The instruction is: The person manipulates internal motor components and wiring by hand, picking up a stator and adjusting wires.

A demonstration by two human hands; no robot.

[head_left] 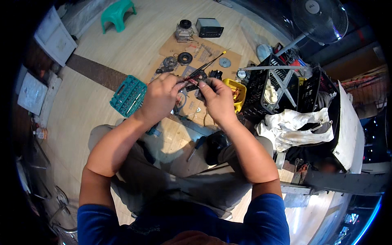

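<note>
In front of me, both hands are raised over a sheet of cardboard (167, 47) on the floor. My left hand (161, 96) pinches one end of some thin dark and red wires (192, 80). Close by on the right, my right hand (218, 100) grips the same wires between thumb and fingers. A long black strand with a yellow tip (223, 52) reaches up and away behind the hands. Beyond them on the cardboard lie a black ring-shaped pulley (185, 58), a round grey metal part (170, 63) and a flat silvery disc (224, 62).
A green socket set case (128, 96) lies left of my hands. To the right are a yellow container (241, 96), black crates (261, 87) and a white cloth (294, 126). Farther off are a car radio (210, 27), a green stool (117, 16) and a fan (320, 18). A screwdriver (198, 145) lies between my legs.
</note>
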